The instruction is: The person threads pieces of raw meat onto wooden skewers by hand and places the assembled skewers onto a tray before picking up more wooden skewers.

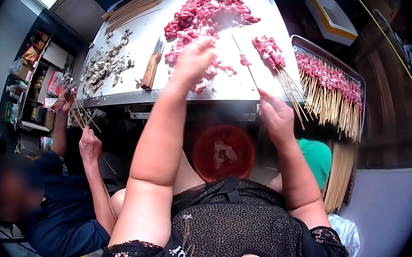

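Note:
My right hand (277, 113) pinches the lower end of a thin skewer (251, 76), which points away over the white table. One small piece of meat (244, 59) sits partway along it. My left hand (194, 64) is over the near edge of a heap of cut raw meat (208, 10), fingers drawn together; what they hold, if anything, I cannot make out. A knife with a wooden handle (151, 70) lies left of that hand. To the right of my skewer, a bunch of loaded meat skewers (271, 54) rests with its sticks over the table edge.
A metal tray (361, 82) of loaded skewers stands at right, beside bundled bare sticks (340, 174). Bare skewers (133, 10) and greyish pieces (104, 66) lie on the table's left. A red basin (223, 151) is below. At left, another person's hands (89, 143) hold sticks.

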`<state>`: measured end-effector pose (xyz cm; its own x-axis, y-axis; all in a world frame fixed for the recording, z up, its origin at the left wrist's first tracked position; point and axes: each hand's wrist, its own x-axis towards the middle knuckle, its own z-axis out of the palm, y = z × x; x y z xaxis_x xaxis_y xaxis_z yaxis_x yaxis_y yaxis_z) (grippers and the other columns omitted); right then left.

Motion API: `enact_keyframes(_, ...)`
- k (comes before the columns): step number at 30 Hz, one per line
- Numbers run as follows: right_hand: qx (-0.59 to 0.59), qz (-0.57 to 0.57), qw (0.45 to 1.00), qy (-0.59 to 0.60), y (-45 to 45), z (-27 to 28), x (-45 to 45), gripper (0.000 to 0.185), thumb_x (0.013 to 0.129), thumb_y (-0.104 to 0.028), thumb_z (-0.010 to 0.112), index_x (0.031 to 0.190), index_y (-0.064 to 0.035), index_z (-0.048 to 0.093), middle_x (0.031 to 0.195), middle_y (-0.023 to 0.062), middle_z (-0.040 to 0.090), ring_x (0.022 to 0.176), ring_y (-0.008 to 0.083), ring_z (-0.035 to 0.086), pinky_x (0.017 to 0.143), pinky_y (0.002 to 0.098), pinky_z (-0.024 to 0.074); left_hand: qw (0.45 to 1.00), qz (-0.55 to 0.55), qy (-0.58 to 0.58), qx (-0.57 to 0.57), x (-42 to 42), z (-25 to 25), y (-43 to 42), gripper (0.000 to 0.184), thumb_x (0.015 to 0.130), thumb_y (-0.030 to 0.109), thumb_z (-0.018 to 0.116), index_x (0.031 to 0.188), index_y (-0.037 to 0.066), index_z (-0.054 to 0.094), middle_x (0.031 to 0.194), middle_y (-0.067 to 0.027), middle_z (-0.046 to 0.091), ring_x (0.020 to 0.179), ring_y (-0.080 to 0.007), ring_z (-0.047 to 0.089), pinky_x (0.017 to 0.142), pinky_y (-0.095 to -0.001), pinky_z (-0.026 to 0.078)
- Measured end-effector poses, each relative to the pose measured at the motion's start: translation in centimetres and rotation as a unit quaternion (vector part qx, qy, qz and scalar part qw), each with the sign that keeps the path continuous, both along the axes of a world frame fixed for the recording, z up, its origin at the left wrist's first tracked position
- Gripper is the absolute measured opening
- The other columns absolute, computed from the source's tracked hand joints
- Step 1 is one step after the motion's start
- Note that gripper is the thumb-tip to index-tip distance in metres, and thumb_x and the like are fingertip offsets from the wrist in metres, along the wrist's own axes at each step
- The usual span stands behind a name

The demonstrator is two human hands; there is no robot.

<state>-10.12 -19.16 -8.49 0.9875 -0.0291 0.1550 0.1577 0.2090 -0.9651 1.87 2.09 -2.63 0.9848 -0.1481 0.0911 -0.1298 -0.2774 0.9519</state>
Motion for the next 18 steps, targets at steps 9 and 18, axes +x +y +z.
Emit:
enact_keyframes(9,-0.018,-0.007,1.000,0.010,-0.8,0.2,-0.4,0.026,0.090,-0.003,0.053,0.114,-0.0001,0.059,0.072,-0.0036,0.052,0.060,0.0020,0.044,0.053,0.0150,0.0352,0.844,0.108,-0.078,0.519,-0.5,0.3,2.3,0.075,0.064,0.046,0.073,0.123,0.005,0.050,0.112,-0.0244,0.054,0.104,-0.0348,0.055,0.093,-0.0376,0.042)
enact_keyframes(18,-0.024,-0.022,0.999,-0.014,-0.4,-0.5,-0.3,0.025,0.089,-0.004,0.054,0.113,0.0001,0.060,0.070,-0.0037,0.052,0.060,0.0021,0.044,0.053,0.0162,0.0371,0.990,0.113,0.074,-0.041,1.0,0.9,3.9,0.027,0.075,-0.006,0.055,0.101,0.001,0.053,0.080,-0.0094,0.063,0.061,-0.0113,0.061,0.055,-0.0214,0.050)
